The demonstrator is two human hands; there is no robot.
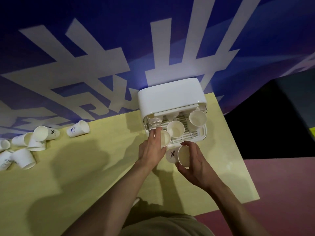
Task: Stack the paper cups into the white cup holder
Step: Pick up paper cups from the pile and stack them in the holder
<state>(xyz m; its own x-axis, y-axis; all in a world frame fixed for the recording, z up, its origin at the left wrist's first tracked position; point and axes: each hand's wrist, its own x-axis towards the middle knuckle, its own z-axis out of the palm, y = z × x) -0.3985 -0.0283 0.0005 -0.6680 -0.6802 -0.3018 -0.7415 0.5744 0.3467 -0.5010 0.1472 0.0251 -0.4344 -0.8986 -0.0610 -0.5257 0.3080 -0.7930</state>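
The white cup holder point(170, 97) stands at the back of the yellow table, its front open over a wire rack. Paper cups stand in the rack: one in the middle point(175, 129) and a stack at the right point(197, 118). My left hand point(151, 147) grips a paper cup point(165, 138) at the rack's front left corner. My right hand point(194, 160) holds another paper cup point(177, 155) with a % mark, tilted on its side just in front of the holder.
A heap of loose paper cups point(36, 139) lies at the table's left, with one more cup point(78, 128) on its side nearer the middle. A blue wall with large white lettering rises behind. The table's right edge point(238, 150) drops to a reddish floor.
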